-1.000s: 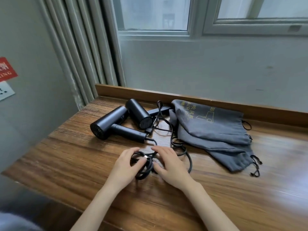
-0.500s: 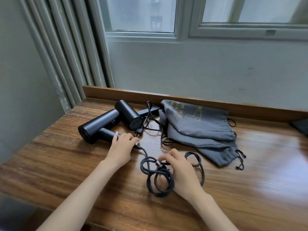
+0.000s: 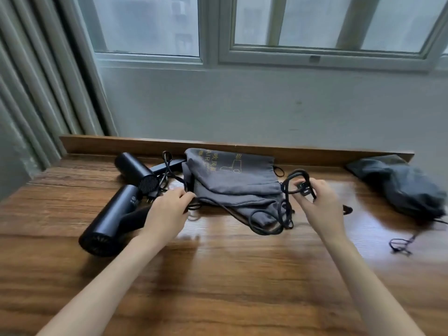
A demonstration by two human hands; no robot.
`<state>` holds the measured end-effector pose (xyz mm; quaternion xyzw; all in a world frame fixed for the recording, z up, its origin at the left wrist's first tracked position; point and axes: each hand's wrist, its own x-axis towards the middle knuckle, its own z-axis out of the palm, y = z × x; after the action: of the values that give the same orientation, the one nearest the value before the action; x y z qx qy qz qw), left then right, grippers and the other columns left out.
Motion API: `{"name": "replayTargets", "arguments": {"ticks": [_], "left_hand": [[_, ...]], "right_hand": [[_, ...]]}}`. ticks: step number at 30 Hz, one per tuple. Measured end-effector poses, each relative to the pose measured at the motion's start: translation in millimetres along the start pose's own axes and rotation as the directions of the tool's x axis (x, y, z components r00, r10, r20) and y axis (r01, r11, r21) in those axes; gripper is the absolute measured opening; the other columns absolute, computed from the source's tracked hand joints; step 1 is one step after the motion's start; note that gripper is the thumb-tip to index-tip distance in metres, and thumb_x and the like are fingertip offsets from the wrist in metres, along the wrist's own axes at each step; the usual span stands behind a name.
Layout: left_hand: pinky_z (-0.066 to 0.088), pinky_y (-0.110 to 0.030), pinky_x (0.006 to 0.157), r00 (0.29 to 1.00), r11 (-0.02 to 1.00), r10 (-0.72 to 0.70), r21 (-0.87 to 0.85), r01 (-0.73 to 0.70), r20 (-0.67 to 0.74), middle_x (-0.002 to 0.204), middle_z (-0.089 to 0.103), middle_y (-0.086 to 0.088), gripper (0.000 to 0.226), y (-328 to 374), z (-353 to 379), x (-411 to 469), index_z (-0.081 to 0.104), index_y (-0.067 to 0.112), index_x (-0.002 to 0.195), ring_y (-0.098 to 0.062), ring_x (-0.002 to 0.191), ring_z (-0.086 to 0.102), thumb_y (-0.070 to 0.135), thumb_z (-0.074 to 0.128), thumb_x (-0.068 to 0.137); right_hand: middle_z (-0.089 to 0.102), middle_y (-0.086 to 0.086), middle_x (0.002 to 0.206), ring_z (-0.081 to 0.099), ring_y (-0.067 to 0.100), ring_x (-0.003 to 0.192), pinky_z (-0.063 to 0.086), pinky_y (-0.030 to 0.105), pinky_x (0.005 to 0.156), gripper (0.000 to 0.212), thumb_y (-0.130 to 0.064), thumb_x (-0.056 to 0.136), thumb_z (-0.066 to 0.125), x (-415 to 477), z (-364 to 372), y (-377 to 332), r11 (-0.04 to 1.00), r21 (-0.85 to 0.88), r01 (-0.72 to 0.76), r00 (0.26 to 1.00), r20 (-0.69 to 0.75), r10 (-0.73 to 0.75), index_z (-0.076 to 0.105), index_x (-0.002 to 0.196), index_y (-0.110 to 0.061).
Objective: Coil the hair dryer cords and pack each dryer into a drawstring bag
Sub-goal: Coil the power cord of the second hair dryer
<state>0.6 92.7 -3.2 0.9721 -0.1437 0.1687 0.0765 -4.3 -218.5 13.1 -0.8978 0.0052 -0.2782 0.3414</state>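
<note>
1. Bench [image 3: 218, 282]: bare wood is seen in front of the grey drawstring bags [image 3: 232, 180]. A raised wooden lip [image 3: 315, 154] closes the back edge directly behind the bags. The bench's right end is cut off by the frame.
2. Near hair dryer [image 3: 109, 221]: it is laid flat to the left of the bags. The left hand [image 3: 167, 212] is set on its handle with fingers curled round it, just beside the bags' left edge. The handle is largely hidden under the hand.
3. Cord [image 3: 230, 210]: it is run from the left hand across the front of the bags. The right hand [image 3: 322, 204] is held raised at the bags' right edge, with fingers and thumb pinched on the plug end and a loop. Slack loops are draped over the bags' front right corner.
4. Far hair dryer [image 3: 135, 169]: it is placed left of the bags, toward the lip. Its handle is partly hidden behind them, and its own cord is tangled between.
5. Dark filled bag [image 3: 400, 187]: it is placed well right of the grey bags and is blurred. Its contents cannot be told.
6. The number of grey bags in the stack cannot be confirmed.
</note>
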Motion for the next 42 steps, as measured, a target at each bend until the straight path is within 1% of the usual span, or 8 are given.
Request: {"name": "replayTargets", "arguments": {"ticks": [14,19,26,29,32,35,39,42], "left_hand": [[0.054,-0.045,0.074,0.986,0.977,0.161,0.153,-0.151,-0.051,0.062,0.058,-0.007,0.048,73,38,13,0.073,0.01,0.081,-0.028,0.055,0.06,-0.004,0.085,0.037],[0.05,-0.051,0.085,0.973,0.964,0.225,0.155,-0.215,-0.047,0.07,0.062,-0.007,0.045,88,47,14,0.072,0.013,0.086,-0.027,0.063,0.063,-0.007,0.08,0.046],[0.038,-0.037,0.1,0.971,0.964,0.239,-0.127,-0.235,0.017,0.112,0.061,-0.01,0.042,73,25,5,0.06,0.008,0.12,-0.028,0.105,0.057,0.0,0.062,0.079],[0.048,-0.042,0.085,0.972,0.993,0.109,-0.015,-0.115,-0.207,0.098,0.065,-0.01,0.04,30,-3,-6,0.066,0.006,0.107,-0.032,0.092,0.062,0.004,0.075,0.068],[0.045,-0.042,0.089,0.962,0.962,-0.274,0.017,0.273,0.013,0.125,0.053,-0.012,0.06,-13,-24,-15,0.049,0.014,0.131,-0.035,0.113,0.052,0.035,0.069,0.078],[0.041,-0.038,0.095,0.824,0.866,-0.463,-0.033,0.499,0.326,0.149,0.028,-0.007,0.083,-27,-14,-22,0.02,0.022,0.146,-0.032,0.126,0.043,0.059,0.054,0.081],[0.041,-0.038,0.095,0.87,0.87,-0.433,-0.145,0.472,0.235,0.151,0.024,0.002,0.084,-21,1,-27,0.016,0.028,0.146,-0.03,0.125,0.046,0.057,0.056,0.078],[0.043,-0.036,0.088,0.871,0.872,-0.448,-0.113,0.476,0.202,0.148,0.029,0.006,0.079,-14,-2,-30,0.02,0.033,0.144,-0.029,0.12,0.049,0.056,0.055,0.077]], "right_hand": [[0.065,0.017,0.096,0.058,0.038,0.092,0.043,0.041,0.067,0.021,-0.026,0.094,0.048,3,-24,51,0.935,-0.337,-0.105,0.972,0.166,0.169,0.049,0.101,-0.006],[0.057,0.006,0.081,0.057,0.032,0.085,0.033,0.033,0.057,0.013,-0.023,0.09,0.052,-1,-9,43,0.947,-0.319,-0.029,0.954,0.274,0.122,0.043,0.088,-0.014],[0.054,0.007,0.115,0.048,0.026,0.112,0.047,0.039,0.086,0.036,0.003,0.079,0.054,7,13,31,0.954,-0.274,0.122,0.869,0.494,0.031,0.057,0.11,-0.014],[0.047,0.007,0.124,0.045,0.027,0.117,0.046,0.038,0.088,0.041,0.002,0.083,0.049,19,17,21,0.881,-0.407,0.243,0.728,0.677,0.112,0.054,0.118,-0.019],[0.047,0.013,0.128,0.046,0.032,0.119,0.045,0.039,0.09,0.039,0.0,0.087,0.043,27,20,-5,0.714,-0.561,0.418,0.611,0.756,0.235,0.05,0.124,-0.013],[0.052,0.009,0.124,0.049,0.029,0.116,0.042,0.037,0.082,0.03,-0.006,0.09,0.045,13,42,-48,0.679,-0.566,0.466,0.74,0.67,0.051,0.05,0.119,-0.012],[0.048,0.003,0.128,0.045,0.026,0.118,0.038,0.037,0.092,0.044,-0.03,0.091,0.047,-34,102,-86,0.798,-0.183,0.574,0.688,0.637,-0.348,0.038,0.133,-0.019],[0.059,0.003,0.108,0.058,0.024,0.1,0.043,0.034,0.083,0.049,-0.047,0.079,0.063,-50,126,-87,0.727,-0.338,0.598,0.746,0.566,-0.351,0.053,0.117,-0.017]]}}
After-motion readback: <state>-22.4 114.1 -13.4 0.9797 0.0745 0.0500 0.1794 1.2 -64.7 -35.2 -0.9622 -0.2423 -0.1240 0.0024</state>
